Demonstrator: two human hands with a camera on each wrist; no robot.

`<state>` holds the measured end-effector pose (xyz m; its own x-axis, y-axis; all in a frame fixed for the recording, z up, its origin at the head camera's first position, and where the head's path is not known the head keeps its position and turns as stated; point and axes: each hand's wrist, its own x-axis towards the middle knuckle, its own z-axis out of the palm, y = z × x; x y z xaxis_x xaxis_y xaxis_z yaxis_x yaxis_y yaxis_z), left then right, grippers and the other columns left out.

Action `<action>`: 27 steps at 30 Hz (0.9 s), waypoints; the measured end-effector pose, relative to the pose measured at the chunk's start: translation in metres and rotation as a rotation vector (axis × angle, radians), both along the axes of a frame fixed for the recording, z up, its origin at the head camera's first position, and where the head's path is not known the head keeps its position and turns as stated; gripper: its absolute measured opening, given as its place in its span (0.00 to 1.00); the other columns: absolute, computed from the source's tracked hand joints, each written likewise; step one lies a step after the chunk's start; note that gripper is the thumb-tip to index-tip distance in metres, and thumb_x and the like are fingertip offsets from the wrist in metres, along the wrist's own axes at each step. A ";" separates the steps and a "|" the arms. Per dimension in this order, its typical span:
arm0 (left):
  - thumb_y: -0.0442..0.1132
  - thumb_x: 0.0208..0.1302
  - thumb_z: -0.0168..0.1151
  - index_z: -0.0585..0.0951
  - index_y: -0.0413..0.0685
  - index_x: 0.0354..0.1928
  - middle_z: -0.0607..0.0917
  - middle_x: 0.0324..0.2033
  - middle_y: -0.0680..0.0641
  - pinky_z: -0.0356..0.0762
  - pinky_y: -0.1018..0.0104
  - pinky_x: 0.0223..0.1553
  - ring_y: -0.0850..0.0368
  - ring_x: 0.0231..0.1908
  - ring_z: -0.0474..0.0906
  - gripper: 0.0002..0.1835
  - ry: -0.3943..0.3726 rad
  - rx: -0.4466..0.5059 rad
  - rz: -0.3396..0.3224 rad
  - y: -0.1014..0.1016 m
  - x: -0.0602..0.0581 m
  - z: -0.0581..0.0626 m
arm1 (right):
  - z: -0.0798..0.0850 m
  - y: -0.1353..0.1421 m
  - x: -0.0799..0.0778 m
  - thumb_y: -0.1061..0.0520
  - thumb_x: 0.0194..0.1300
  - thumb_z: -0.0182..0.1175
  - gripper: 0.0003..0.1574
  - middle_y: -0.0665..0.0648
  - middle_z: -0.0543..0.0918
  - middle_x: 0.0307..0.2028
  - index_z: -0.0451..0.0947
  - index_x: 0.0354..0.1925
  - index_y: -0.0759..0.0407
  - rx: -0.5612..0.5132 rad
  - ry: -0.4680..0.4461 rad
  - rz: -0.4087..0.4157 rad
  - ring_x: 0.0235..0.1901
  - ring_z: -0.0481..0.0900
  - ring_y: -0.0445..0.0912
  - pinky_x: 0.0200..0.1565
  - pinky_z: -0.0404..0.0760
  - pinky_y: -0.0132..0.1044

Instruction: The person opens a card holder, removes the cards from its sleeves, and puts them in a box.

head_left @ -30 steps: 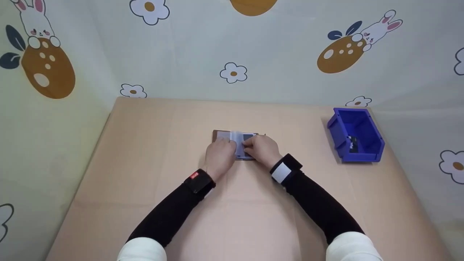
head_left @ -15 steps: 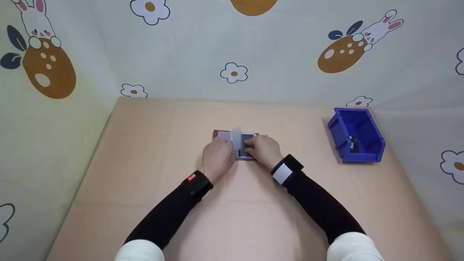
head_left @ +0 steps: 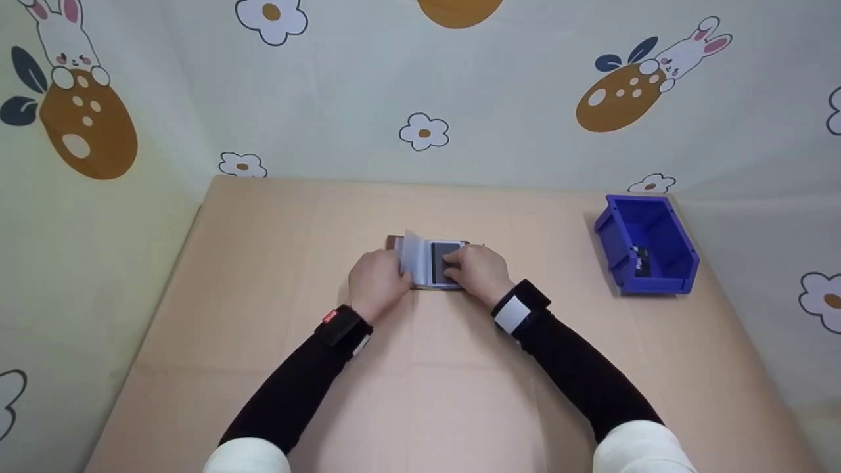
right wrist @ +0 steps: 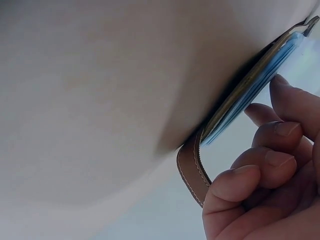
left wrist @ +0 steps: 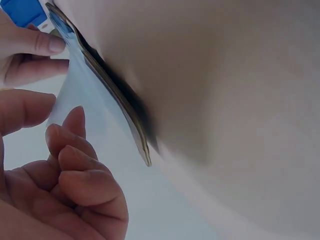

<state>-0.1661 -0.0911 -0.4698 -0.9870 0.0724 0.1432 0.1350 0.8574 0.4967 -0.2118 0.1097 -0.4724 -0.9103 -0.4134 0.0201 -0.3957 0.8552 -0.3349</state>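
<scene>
A small card holder [head_left: 427,287] with a brown cover and translucent sleeves lies spread on the table. My left hand [head_left: 378,282] pinches a raised clear sleeve [head_left: 412,257] on its left half; in the left wrist view this hand's other fingers [left wrist: 90,187] are curled. At the right half, my right hand [head_left: 483,270] holds the card holder's edge, thumb and forefinger over a dark card-like panel [head_left: 440,263]. The right wrist view shows the stacked sleeves [right wrist: 255,90] edge-on and a stitched brown strap [right wrist: 192,170] beside the curled fingers. The fingertips' undersides are partly hidden.
A blue plastic bin [head_left: 647,246] stands at the table's right, with a small black item [head_left: 642,261] inside. The light brown tabletop [head_left: 295,230] reaches a patterned cloth backdrop [head_left: 512,98] behind and at both sides.
My left hand has moved left, drawing the clear sleeve over with it. More of the dark panel shows on the right half. The right hand has hardly moved.
</scene>
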 end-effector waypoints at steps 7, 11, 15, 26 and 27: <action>0.35 0.58 0.60 0.70 0.48 0.14 0.75 0.17 0.48 0.69 0.57 0.19 0.52 0.20 0.71 0.17 -0.044 -0.051 0.045 -0.007 -0.002 -0.003 | 0.000 0.000 0.000 0.54 0.61 0.70 0.18 0.55 0.86 0.47 0.85 0.50 0.54 0.010 -0.005 -0.002 0.48 0.83 0.52 0.47 0.80 0.47; 0.36 0.60 0.60 0.77 0.42 0.20 0.80 0.21 0.44 0.75 0.52 0.22 0.48 0.22 0.77 0.11 -0.063 -0.097 0.053 -0.008 -0.003 -0.004 | 0.000 0.000 0.000 0.55 0.61 0.70 0.18 0.55 0.86 0.47 0.86 0.50 0.54 0.008 0.001 0.002 0.47 0.84 0.52 0.46 0.80 0.47; 0.35 0.61 0.58 0.80 0.39 0.24 0.82 0.23 0.42 0.77 0.51 0.22 0.46 0.25 0.80 0.10 -0.091 -0.150 0.051 -0.007 -0.005 -0.004 | -0.001 0.000 0.000 0.55 0.60 0.70 0.17 0.56 0.87 0.46 0.87 0.49 0.53 0.012 0.023 0.013 0.46 0.84 0.52 0.45 0.80 0.47; 0.33 0.62 0.56 0.83 0.38 0.26 0.84 0.27 0.40 0.79 0.49 0.25 0.43 0.30 0.82 0.10 -0.134 -0.207 0.061 -0.005 -0.007 -0.005 | -0.001 0.001 -0.001 0.55 0.61 0.70 0.18 0.56 0.87 0.46 0.86 0.50 0.53 0.013 0.023 0.021 0.46 0.84 0.52 0.45 0.80 0.48; 0.33 0.62 0.56 0.83 0.38 0.27 0.84 0.27 0.40 0.79 0.49 0.25 0.43 0.30 0.82 0.10 -0.131 -0.210 0.062 -0.004 -0.007 -0.006 | -0.001 0.001 -0.001 0.54 0.61 0.70 0.18 0.56 0.87 0.46 0.86 0.50 0.52 0.013 0.020 0.019 0.46 0.84 0.53 0.45 0.80 0.48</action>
<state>-0.1728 -0.0956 -0.4753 -0.9997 0.0261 0.0024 0.0255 0.9481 0.3169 -0.2125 0.1103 -0.4733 -0.9019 -0.4308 0.0321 -0.4182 0.8518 -0.3154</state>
